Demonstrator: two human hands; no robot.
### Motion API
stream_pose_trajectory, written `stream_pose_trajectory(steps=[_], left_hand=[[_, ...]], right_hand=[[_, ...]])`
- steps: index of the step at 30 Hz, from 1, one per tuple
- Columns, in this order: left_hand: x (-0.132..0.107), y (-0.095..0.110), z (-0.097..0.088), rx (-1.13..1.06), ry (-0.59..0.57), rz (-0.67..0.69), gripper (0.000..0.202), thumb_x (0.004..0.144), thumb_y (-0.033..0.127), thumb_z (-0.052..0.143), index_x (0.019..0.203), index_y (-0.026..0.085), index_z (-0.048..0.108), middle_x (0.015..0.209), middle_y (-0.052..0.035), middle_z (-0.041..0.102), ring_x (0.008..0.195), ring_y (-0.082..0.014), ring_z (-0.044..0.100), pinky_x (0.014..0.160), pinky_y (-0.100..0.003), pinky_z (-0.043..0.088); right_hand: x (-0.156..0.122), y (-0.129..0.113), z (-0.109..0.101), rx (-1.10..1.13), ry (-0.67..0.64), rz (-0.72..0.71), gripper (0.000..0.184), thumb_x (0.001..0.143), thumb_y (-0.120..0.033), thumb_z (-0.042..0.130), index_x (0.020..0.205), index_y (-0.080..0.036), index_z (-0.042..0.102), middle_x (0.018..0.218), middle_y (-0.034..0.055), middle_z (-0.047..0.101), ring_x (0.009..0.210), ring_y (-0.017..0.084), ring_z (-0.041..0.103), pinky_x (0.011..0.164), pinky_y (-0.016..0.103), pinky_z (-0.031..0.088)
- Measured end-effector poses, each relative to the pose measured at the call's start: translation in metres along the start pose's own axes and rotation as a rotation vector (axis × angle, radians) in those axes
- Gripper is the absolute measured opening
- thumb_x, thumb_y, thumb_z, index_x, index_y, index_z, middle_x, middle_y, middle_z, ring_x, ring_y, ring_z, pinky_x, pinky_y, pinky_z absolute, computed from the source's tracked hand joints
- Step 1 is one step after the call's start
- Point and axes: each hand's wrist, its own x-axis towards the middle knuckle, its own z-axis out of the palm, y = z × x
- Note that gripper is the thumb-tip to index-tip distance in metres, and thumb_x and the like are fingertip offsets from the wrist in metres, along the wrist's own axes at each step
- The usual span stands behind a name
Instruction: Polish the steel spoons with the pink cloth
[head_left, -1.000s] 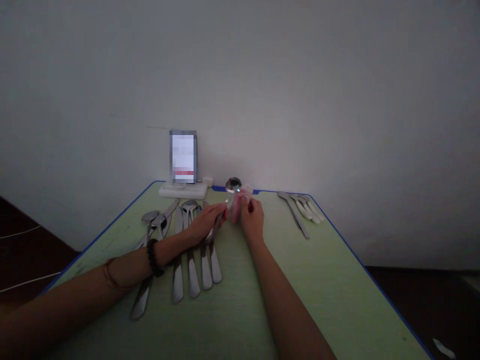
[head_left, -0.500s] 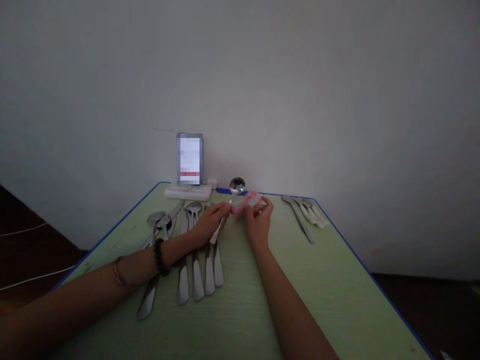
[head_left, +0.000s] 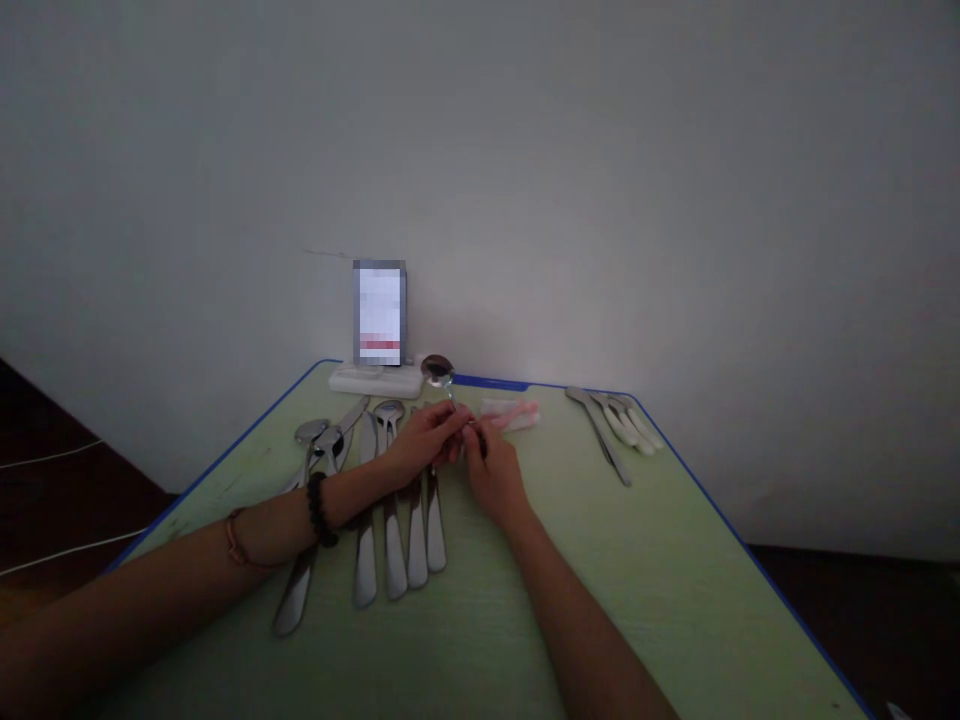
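A shiny metal spoon (head_left: 438, 371) is held upright near the table's far edge, its bowl above my fingers. My left hand (head_left: 429, 438) is closed around its handle. My right hand (head_left: 493, 468) meets the left one, its fingers pinched at the same handle, most of which is hidden. Just behind the right hand, a pink and white cloth or wrapper (head_left: 517, 413) lies on the table, touched by neither hand as far as I can see. Beneath my left forearm lie several knives (head_left: 365, 570) and spoons (head_left: 389, 412), partly covered by the arm.
At the back left, a phone (head_left: 379, 312) with a lit, blurred screen stands on a white base (head_left: 375, 381). More cutlery (head_left: 616, 425), some with white handles, lies at the right. The green table (head_left: 637, 580) has a blue edge and meets a grey wall (head_left: 600, 200).
My right hand has let go of the pink and white cloth, which now lies on the table, and has moved left to the spoon. The spoon has shifted left and stands more upright.
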Motion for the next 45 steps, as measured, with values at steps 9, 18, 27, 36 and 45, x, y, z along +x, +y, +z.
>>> stream_pose_trajectory(steps=[9,18,27,36,45], left_hand=[[-0.001,0.001,0.005,0.034,-0.023,-0.029,0.032,0.077,0.046,0.054,0.083,0.015,0.052,0.064,0.0062,0.046,0.042,-0.0027,0.042,0.036,-0.015,0.026],[-0.001,-0.001,0.005,0.095,-0.09,-0.04,0.029,0.081,0.045,0.049,0.079,0.016,0.05,0.061,0.0067,0.046,0.043,-0.0035,0.041,0.04,-0.017,0.028],[-0.002,-0.004,0.004,0.176,-0.126,-0.009,0.027,0.084,0.043,0.047,0.081,0.016,0.051,0.055,0.0076,0.045,0.042,-0.0049,0.041,0.042,-0.018,0.027],[-0.001,-0.009,0.003,0.147,-0.143,-0.006,0.03,0.085,0.045,0.044,0.083,0.016,0.053,0.062,0.0058,0.048,0.044,-0.0049,0.043,0.041,-0.018,0.029],[-0.002,-0.005,0.005,0.151,-0.135,-0.03,0.03,0.084,0.045,0.044,0.082,0.016,0.052,0.064,0.0053,0.048,0.042,-0.0045,0.042,0.04,-0.018,0.026]], right_hand=[[0.01,0.02,-0.087,-0.446,0.418,0.003,0.042,0.09,-0.035,0.03,0.112,-0.014,0.059,0.108,0.0139,0.063,0.096,0.022,0.056,0.084,0.034,0.041],[-0.001,0.074,-0.132,-0.806,0.459,0.353,0.04,0.089,-0.03,0.035,0.109,-0.01,0.063,0.099,0.0152,0.064,0.087,0.022,0.058,0.075,0.031,0.04],[-0.004,0.078,-0.132,-0.976,0.376,0.426,0.036,0.089,-0.03,0.038,0.107,-0.012,0.065,0.098,0.0135,0.063,0.086,0.023,0.059,0.072,0.031,0.039],[-0.003,0.077,-0.129,-1.009,0.366,0.406,0.034,0.089,-0.025,0.037,0.108,-0.013,0.063,0.101,0.0142,0.062,0.091,0.023,0.057,0.075,0.031,0.038],[-0.005,0.075,-0.128,-0.996,0.366,0.375,0.036,0.088,-0.022,0.036,0.112,-0.013,0.061,0.104,0.0138,0.063,0.096,0.024,0.056,0.079,0.032,0.039]])
